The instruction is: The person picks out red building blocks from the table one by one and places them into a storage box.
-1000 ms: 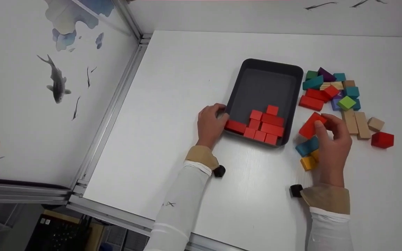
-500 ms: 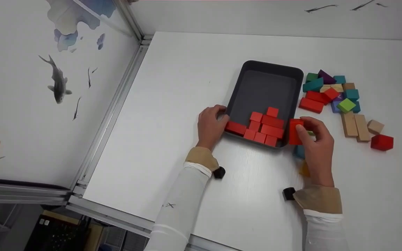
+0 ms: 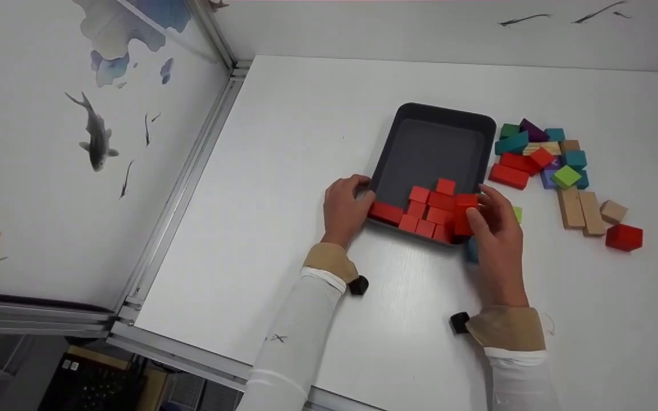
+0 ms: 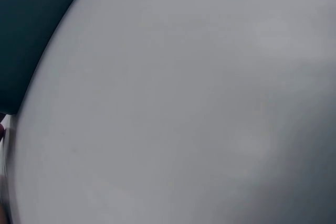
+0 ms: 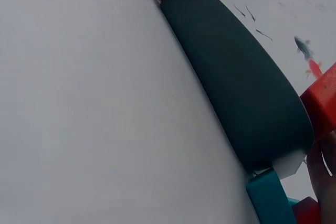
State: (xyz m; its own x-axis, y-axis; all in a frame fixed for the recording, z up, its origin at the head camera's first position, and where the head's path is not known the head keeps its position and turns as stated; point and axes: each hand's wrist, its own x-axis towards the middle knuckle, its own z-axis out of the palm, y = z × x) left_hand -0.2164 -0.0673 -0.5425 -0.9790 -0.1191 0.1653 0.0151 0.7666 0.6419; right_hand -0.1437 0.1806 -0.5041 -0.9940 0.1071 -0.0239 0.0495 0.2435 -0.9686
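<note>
My right hand (image 3: 499,245) pinches a red block (image 3: 464,220) between thumb and fingers, over the near right corner of the dark tray (image 3: 437,142). In the right wrist view, this red block (image 5: 321,100) overlaps the top of the tray's wall (image 5: 236,77). My left hand (image 3: 345,210) grips the tray's left rim near its front corner. Several red blocks (image 3: 418,209) lie side by side along the tray's near end, while its far part shows bare floor. The left wrist view catches only the tray's outer wall (image 4: 37,30) and white tabletop.
Right of the tray lies a loose group of coloured blocks, with red ones (image 3: 509,176) nearest it. Plain wooden blocks (image 3: 570,208) and a red block (image 3: 624,237) lie farther right. A teal block (image 5: 270,198) stands close by the tray's near right corner.
My right hand has carried the red block leftward, from beside the loose blocks to over the tray's near right corner. My left hand has kept its place at the rim.
</note>
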